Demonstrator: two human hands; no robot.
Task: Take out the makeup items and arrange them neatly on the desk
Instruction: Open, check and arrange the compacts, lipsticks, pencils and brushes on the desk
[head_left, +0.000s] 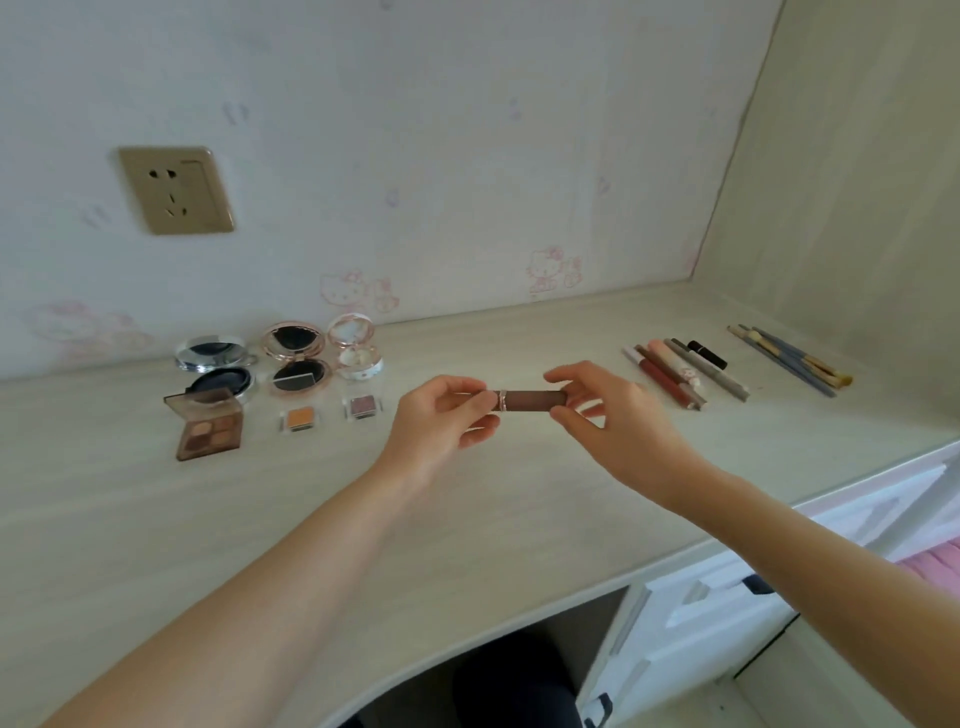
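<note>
A brown lip-gloss tube (535, 400) with a silver ring is held level above the middle of the desk (467, 509). My left hand (441, 421) pinches its left end and my right hand (608, 415) pinches its right end. On the desk at the left lie three open compacts (296, 358), a brown eyeshadow palette (208, 426) and two small single shadows (300, 418). At the right lies a row of lip pencils and tubes (685, 371), and further right a bundle of makeup brushes (795, 358).
A wall with cartoon-cat wallpaper and a gold socket (176, 189) stands behind the desk. A pale side panel closes the right end. White drawers (727, 613) sit below the desk edge at the right, with something pink inside one.
</note>
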